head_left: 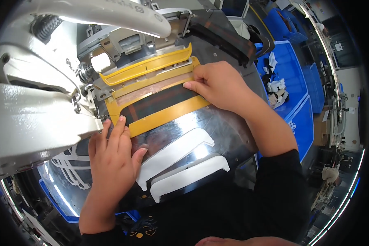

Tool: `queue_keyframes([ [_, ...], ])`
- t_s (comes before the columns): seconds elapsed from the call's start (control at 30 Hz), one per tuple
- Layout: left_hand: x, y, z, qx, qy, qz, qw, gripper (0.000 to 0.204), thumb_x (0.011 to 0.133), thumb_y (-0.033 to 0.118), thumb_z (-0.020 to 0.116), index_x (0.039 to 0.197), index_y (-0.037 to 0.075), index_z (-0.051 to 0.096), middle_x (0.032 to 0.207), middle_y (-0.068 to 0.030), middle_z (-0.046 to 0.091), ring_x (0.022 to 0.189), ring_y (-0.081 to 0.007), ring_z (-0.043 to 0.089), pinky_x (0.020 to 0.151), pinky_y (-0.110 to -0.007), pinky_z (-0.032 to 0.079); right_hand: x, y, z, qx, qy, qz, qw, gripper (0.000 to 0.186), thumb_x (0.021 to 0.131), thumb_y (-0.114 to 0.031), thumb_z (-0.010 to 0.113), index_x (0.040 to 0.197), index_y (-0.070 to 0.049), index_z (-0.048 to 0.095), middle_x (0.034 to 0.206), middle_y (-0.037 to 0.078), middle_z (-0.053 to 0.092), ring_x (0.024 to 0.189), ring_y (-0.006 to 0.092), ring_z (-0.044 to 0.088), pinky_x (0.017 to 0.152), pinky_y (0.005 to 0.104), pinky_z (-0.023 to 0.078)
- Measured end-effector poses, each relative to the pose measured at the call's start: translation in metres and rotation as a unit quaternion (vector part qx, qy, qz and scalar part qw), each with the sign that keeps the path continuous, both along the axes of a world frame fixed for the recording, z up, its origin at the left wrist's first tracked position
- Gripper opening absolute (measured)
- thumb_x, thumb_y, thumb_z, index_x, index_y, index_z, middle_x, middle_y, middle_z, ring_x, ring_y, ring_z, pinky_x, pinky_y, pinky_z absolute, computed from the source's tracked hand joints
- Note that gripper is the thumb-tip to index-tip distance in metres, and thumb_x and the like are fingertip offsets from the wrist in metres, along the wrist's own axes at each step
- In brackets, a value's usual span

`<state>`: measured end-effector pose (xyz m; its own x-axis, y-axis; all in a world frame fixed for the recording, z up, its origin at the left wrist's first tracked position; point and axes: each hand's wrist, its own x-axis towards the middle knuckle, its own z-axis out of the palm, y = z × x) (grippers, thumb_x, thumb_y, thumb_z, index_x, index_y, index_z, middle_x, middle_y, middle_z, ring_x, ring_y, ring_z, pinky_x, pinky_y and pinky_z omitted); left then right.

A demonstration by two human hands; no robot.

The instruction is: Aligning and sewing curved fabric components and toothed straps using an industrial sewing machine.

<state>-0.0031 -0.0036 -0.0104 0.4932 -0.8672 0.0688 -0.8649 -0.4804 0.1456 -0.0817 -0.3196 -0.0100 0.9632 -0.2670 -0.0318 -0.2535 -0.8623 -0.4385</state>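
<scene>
A yellow sewing template (168, 118) lies on the shiny metal table, its curved yellow upper flap (147, 66) raised along the far side. Dark plaid fabric (158, 102) rests in the template's opening. At the right end, my right hand (219, 86) has its fingers curled over the yellow edge, the thumb pressing by the fabric's corner. My left hand (115, 158) lies with fingers stretched out, fingertips touching the template's near left corner. Close to that hand are two white curved strips (176, 153), side by side on the table.
A white industrial sewing machine (37, 123) fills the left, its arm (123, 16) reaching over the far side. Dark plaid pieces (223, 41) lie at the far right of the table (233, 131). Beyond stands a blue bin (291, 61) with scraps (276, 86).
</scene>
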Motion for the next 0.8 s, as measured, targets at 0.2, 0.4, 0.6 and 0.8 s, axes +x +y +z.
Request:
queue_keyframes([
  [0.2,-0.001,0.001,0.002,0.022,0.000,0.000,1.000,0.055,0.097,0.039,0.075,0.131,-0.004,0.068,0.153,-0.0178,0.062,0.142,-0.0423,0.053,0.117,-0.056,0.037,-0.007,0.001,-0.002,-0.017,-0.006,0.012,1.000,0.033,0.100,-0.038,0.074,0.090,-0.007,0.077,0.083,0.015,0.075,0.084,0.0391,0.073,0.075,0.0501,0.057],
  [0.4,-0.002,0.000,0.006,0.027,0.018,0.008,0.999,0.058,0.094,0.037,0.078,0.132,-0.006,0.066,0.153,-0.0190,0.061,0.142,-0.0438,0.052,0.119,-0.056,0.037,-0.004,0.000,-0.009,-0.030,-0.023,0.020,0.999,0.035,0.099,-0.036,0.075,0.084,-0.006,0.071,0.083,0.016,0.071,0.080,0.0383,0.070,0.070,0.0478,0.054],
  [0.6,-0.001,-0.001,0.003,0.026,0.018,0.006,0.999,0.059,0.094,0.038,0.078,0.132,-0.006,0.066,0.153,-0.0185,0.061,0.143,-0.0439,0.052,0.118,-0.056,0.037,-0.004,-0.002,0.003,-0.036,0.024,-0.013,0.999,0.038,0.096,-0.040,0.078,0.081,-0.005,0.071,0.077,0.014,0.071,0.075,0.0373,0.070,0.067,0.0468,0.054],
  [0.8,0.001,0.003,0.005,0.027,0.025,0.005,0.999,0.059,0.092,0.034,0.078,0.133,-0.006,0.065,0.155,-0.0197,0.060,0.146,-0.0439,0.050,0.122,-0.055,0.035,-0.010,-0.016,0.030,0.032,0.197,-0.060,0.978,0.037,0.089,-0.039,0.085,0.081,-0.007,0.070,0.074,0.012,0.070,0.071,0.0340,0.069,0.064,0.0426,0.052],
])
